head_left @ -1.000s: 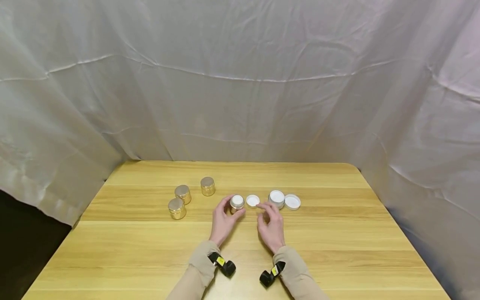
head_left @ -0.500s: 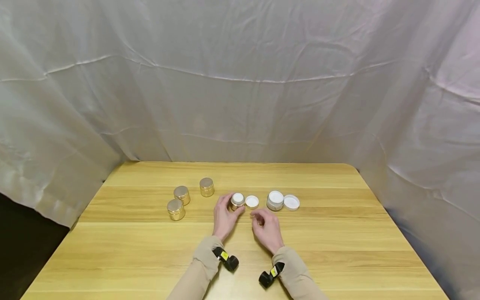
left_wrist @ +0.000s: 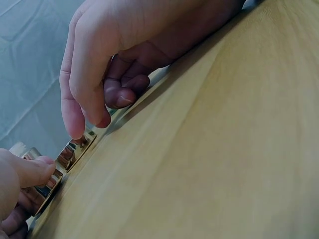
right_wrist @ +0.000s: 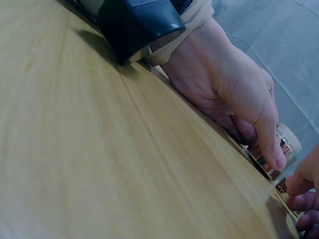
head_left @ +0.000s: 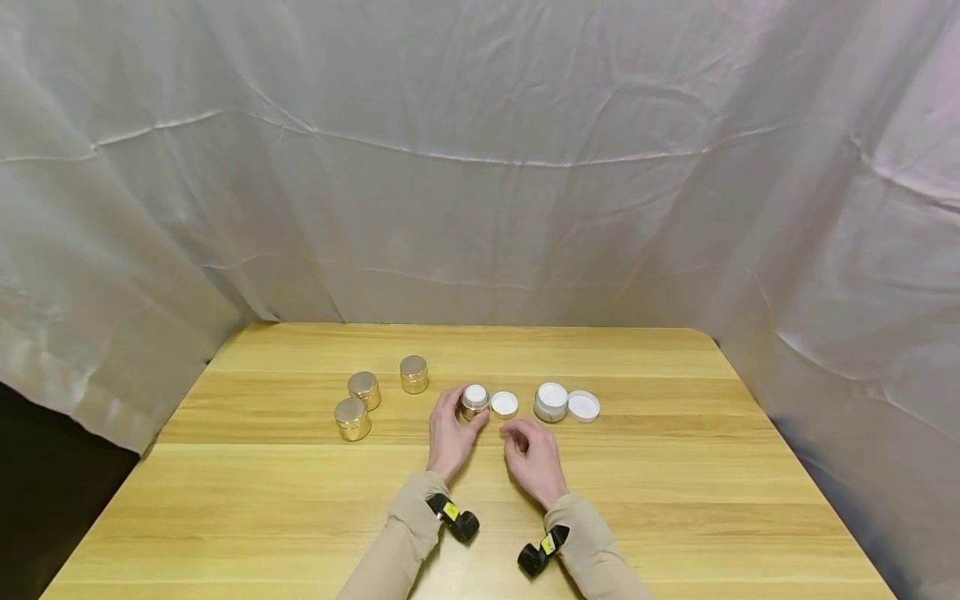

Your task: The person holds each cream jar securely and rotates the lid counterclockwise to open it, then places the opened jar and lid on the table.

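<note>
My left hand (head_left: 452, 437) grips a small gold cosmetic jar (head_left: 475, 403) that stands on the table with its white top uncovered. In the right wrist view, the thumb presses against the shiny side of the same jar (right_wrist: 290, 138). Right beside it a round screw lid (head_left: 504, 405) lies with its white inside up; its gold rim shows in the left wrist view. My right hand (head_left: 537, 458) is just in front of that lid, fingers loosely bent, holding nothing. In the left wrist view the fingertips of my right hand (left_wrist: 119, 50) hang close over the lid's edge.
A second uncovered jar (head_left: 551, 403) stands to the right, with its upturned white lid (head_left: 583, 406) next to it. On the left are three closed gold jars (head_left: 352, 419). A grey curtain (head_left: 480, 208) rises behind the wooden table (head_left: 262, 500).
My right hand has drawn back from above the lid toward me and a little left, its fingers bending in. The left hand keeps its grip on the jar.
</note>
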`<state>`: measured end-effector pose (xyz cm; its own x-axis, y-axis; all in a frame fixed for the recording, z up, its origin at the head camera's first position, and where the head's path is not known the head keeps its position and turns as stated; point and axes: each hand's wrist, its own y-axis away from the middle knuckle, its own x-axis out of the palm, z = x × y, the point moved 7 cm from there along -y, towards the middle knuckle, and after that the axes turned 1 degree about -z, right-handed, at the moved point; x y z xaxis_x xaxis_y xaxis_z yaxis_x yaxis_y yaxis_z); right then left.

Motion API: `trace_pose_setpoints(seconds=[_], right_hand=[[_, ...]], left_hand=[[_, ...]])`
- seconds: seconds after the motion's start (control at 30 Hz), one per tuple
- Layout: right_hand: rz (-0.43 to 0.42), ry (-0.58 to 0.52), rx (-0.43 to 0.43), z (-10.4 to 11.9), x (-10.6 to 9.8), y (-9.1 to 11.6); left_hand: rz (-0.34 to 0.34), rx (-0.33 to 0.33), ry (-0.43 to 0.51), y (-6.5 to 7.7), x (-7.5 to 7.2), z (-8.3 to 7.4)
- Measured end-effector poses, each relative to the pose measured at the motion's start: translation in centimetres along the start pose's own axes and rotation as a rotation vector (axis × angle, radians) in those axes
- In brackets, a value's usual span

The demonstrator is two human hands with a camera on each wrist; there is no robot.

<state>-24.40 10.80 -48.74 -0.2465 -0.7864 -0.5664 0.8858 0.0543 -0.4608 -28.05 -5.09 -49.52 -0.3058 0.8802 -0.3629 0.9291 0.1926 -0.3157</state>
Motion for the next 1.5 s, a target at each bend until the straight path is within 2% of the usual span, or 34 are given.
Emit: trace_pose_setpoints(seconds=[0.2, 0.33, 0.4, 0.47, 0.53, 0.63, 0.7, 0.8, 1.07, 1.27, 1.5], right_hand=[[0.012, 0.01, 0.021, -0.1, 0.0, 0.1], [0.01, 0.006, 0.021, -0.1, 0.0, 0.1], [0.009, 0.005, 0.019, -0.1, 0.0, 0.1], [0.009, 0.002, 0.015, -0.1, 0.0, 0.1], [0.012, 0.0, 0.016, -0.1, 0.0, 0.1], [0.013, -0.004, 0.012, -0.1, 0.0, 0.1], [0.009, -0.005, 0.013, -0.1, 0.0, 0.0], [-0.002, -0.004, 0.003, 0.0, -0.1, 0.0], [0.008, 0.003, 0.004, -0.2, 0.1, 0.0], [0.028, -0.013, 0.014, -0.2, 0.2, 0.0], [0.023, -0.011, 0.002, -0.1, 0.1, 0.0]], left_hand=[[0.035, -0.047, 0.099, 0.3, -0.1, 0.3], [0.046, -0.098, 0.287, 0.5, -0.5, 0.7], [0.007, -0.133, 0.404, 0.6, -1.0, 1.0], [-0.07, -0.158, 0.5, 0.6, -1.6, 1.3], [-0.166, -0.178, 0.54, 0.7, -2.3, 1.6], [-0.319, -0.206, 0.507, 0.9, -3.4, 1.9], [-0.397, -0.221, 0.462, 1.1, -4.0, 2.1], [-0.45, -0.236, 0.398, 1.2, -4.4, 2.1], [-0.452, -0.259, 0.347, 0.6, -4.8, 2.4], [-0.405, -0.281, 0.238, -0.4, -5.3, 3.1], [-0.372, -0.231, 0.147, -1.8, -5.4, 3.2]])
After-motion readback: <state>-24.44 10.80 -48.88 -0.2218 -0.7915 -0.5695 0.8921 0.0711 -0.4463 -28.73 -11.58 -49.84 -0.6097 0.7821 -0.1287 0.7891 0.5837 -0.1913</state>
